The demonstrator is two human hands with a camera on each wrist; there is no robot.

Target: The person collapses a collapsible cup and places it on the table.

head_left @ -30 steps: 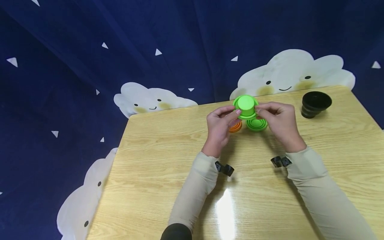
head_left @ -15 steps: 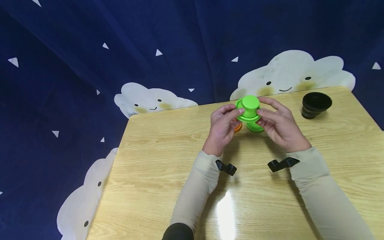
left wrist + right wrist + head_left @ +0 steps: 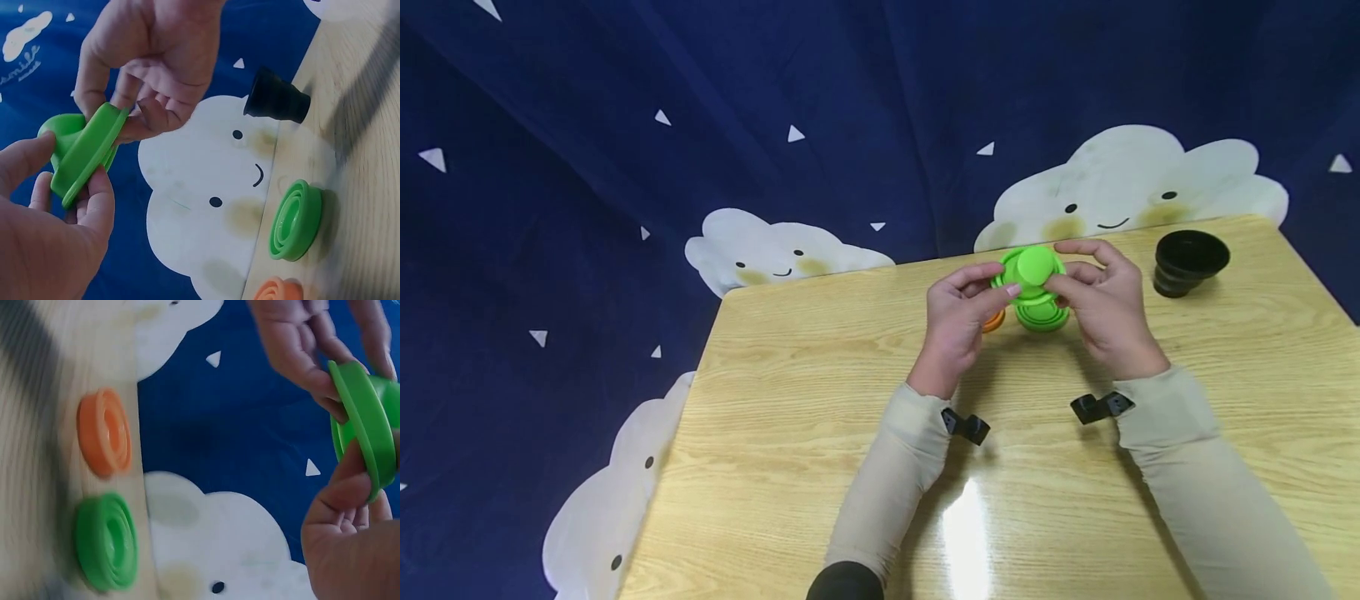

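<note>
Both hands hold a green collapsible cup (image 3: pixel 1036 265) up above the far part of the table. Its rounded base sticks up toward the head camera, and its wide rim lies between the hands. The left hand (image 3: pixel 953 325) pinches the rim from the left, thumb on the near side. From the right, the right hand (image 3: pixel 1111 321) grips the cup with its thumb near the base. In the left wrist view the cup (image 3: pixel 90 153) appears side-on, with fingers on both sides of its rim. Below it, a second green collapsible cup (image 3: pixel 1042 317) sits flattened on the table.
An orange flattened cup (image 3: pixel 105 432) lies beside the flattened green one, partly hidden by the left hand in the head view. A black cup (image 3: pixel 1187 260), unfolded, stands at the back right of the wooden table (image 3: pixel 790 400). A blue cloud-patterned curtain (image 3: pixel 835 108) hangs behind.
Both hands have carried the green cup slightly right. The cup has tilted and its base now faces the head camera again. The right fingers have shifted their grip around it.
</note>
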